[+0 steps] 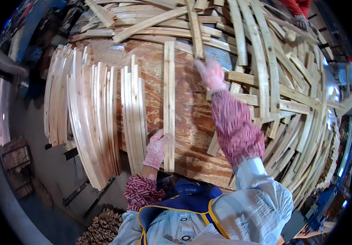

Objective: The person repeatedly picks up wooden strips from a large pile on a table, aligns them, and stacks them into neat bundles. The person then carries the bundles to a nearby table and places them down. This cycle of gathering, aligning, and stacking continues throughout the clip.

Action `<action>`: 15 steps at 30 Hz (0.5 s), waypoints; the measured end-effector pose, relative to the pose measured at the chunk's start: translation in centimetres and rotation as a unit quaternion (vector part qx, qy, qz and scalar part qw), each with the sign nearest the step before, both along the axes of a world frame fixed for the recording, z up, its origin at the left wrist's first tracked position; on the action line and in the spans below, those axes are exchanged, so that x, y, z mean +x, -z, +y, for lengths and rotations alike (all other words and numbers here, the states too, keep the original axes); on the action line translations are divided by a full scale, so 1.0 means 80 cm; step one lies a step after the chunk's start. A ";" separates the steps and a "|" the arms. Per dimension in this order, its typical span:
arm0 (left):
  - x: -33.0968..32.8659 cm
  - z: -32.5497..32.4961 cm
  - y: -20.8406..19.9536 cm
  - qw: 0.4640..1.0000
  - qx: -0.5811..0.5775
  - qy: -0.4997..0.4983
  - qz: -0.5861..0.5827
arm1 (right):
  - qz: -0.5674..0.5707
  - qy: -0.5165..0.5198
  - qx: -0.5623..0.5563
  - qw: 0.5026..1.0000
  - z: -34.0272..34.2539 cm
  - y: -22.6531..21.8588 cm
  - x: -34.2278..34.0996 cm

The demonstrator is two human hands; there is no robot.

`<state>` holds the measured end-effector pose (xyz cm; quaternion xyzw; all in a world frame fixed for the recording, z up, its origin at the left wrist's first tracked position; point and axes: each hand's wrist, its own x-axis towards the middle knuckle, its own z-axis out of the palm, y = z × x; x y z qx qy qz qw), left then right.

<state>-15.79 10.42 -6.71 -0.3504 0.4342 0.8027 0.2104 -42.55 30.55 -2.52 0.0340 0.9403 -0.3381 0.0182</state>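
Note:
A pale wooden strip (169, 94) lies lengthwise on the worn brown board (190, 139) in front of me. My left hand (156, 150), in a pinkish-white glove, is closed on the left edge of this strip near its near end. My right hand (211, 74), gloved alike, reaches forward to the near end of another strip (195, 30) that points away from me. Motion smears its fingers, so whether they grip that strip is unclear. Left of the lone strip stands a row of strips (133, 118), side by side.
More rows of strips (94, 118) stand farther left, over a dark metal stand (78, 192). A jumbled pile of strips (282, 81) covers the far and right sides. At the far right, another person's gloved hand (302, 22) shows below a red sleeve. Bundled wood pieces (102, 224) sit low at left.

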 end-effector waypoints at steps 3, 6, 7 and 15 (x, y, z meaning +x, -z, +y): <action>-0.008 0.008 -0.038 0.999 0.040 -0.008 0.035 | -0.064 0.080 0.173 0.980 -0.018 0.024 -0.088; -0.017 0.010 -0.087 0.992 0.069 0.022 0.101 | -0.113 0.171 0.121 0.971 0.008 0.037 -0.101; -0.016 0.007 -0.086 0.991 0.063 0.035 0.112 | -0.104 0.149 0.080 0.980 0.018 0.041 -0.089; 0.014 0.013 -0.025 0.994 0.090 -0.057 0.028 | -0.106 0.037 -0.118 0.987 0.033 0.059 0.282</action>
